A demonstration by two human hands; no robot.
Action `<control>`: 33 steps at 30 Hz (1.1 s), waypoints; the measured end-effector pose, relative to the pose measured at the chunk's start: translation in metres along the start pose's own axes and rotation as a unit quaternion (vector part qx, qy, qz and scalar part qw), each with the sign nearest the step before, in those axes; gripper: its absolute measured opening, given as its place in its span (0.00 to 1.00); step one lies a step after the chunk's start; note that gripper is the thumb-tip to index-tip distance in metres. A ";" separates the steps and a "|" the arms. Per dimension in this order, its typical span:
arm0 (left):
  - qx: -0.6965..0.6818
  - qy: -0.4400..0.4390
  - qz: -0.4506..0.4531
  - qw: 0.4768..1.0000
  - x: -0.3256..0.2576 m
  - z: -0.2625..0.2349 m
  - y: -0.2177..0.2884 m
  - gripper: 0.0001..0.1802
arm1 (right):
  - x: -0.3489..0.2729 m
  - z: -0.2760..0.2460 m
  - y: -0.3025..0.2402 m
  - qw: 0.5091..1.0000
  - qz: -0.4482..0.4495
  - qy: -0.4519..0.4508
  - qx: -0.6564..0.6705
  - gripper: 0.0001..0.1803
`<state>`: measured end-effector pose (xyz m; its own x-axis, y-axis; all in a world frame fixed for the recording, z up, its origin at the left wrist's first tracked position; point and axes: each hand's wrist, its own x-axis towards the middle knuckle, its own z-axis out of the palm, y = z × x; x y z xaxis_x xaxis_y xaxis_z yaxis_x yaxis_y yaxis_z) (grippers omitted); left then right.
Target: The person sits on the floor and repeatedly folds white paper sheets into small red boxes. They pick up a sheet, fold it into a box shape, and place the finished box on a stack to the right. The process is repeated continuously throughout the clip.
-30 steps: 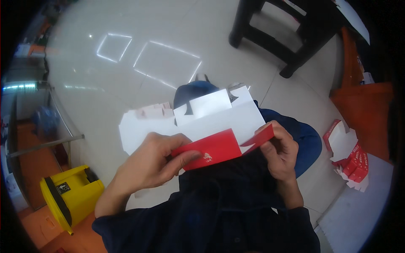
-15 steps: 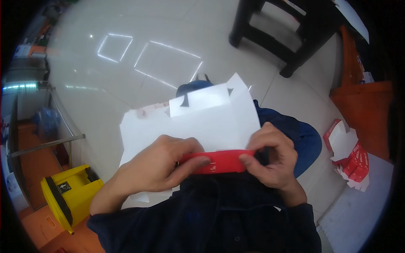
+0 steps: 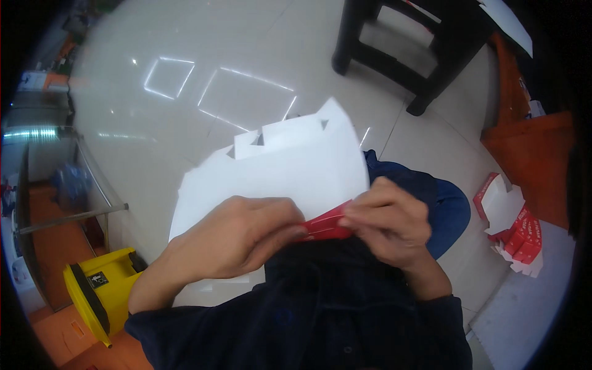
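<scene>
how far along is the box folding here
Early on this piece, it seems. Done: a small pile of red and white cartons lies on the floor at the right, though how finished they are is unclear. In hand: the left hand and right hand pinch the red edge of a flat carton blank, white side up. Left: its tabs stand unfolded and no box shape shows.

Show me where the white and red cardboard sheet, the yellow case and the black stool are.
white and red cardboard sheet (image 3: 290,166), head view, white middle panel.
yellow case (image 3: 102,290), head view, yellow top face.
black stool (image 3: 394,65), head view, lower crossbar.
</scene>
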<state>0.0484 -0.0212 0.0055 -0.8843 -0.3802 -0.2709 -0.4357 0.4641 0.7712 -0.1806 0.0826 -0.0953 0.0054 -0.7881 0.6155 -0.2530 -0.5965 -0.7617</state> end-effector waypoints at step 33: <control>0.446 0.201 0.091 0.867 0.006 -0.019 0.022 0.09 | 0.007 0.003 -0.019 0.990 0.076 0.053 -0.108 0.07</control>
<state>0.0365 -0.0286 0.0316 -0.9002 -0.4010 0.1695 -0.4102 0.9117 -0.0215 -0.1726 0.0879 -0.0773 -0.1483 -0.8390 0.5235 -0.4446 -0.4162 -0.7931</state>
